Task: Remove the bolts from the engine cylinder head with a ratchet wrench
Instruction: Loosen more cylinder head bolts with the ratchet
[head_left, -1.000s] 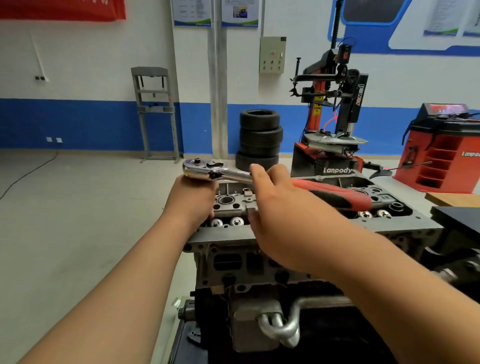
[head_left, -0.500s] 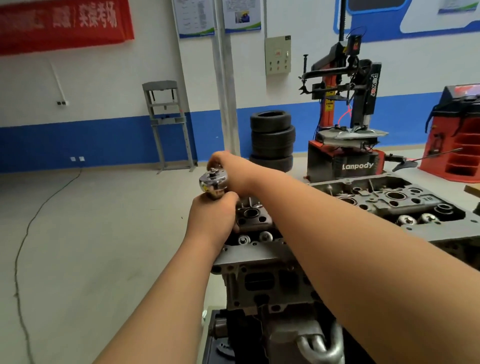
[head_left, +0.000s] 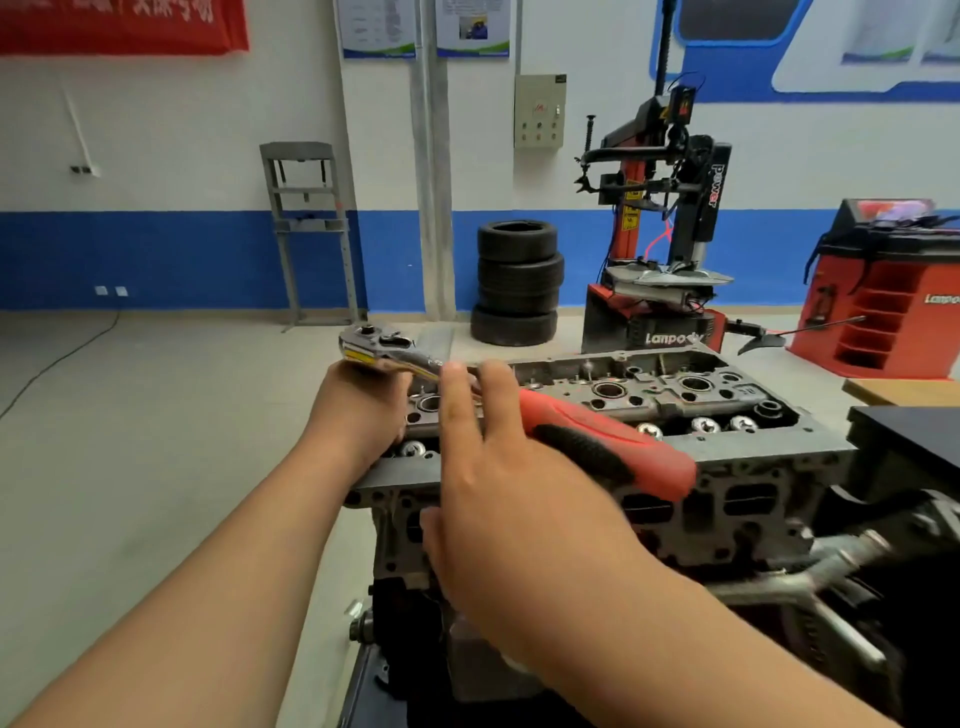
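Swung rightward since the earlier frame, the ratchet wrench (head_left: 618, 447) lies over the grey cast cylinder head (head_left: 675, 397) at frame centre, with its chrome head left and its red ribbed handle right. The right hand (head_left: 509, 483) rests straight, spread fingers on the shaft. The left hand (head_left: 363, 410) sits beneath the chrome head, its grip hidden.

Both bare forearms reach forward. The left hand (head_left: 363, 410) curls just beneath the head of the ratchet wrench (head_left: 597, 441), gripping there. The right hand (head_left: 498, 493) is flat, fingers straight across the shaft, thumb spread low.
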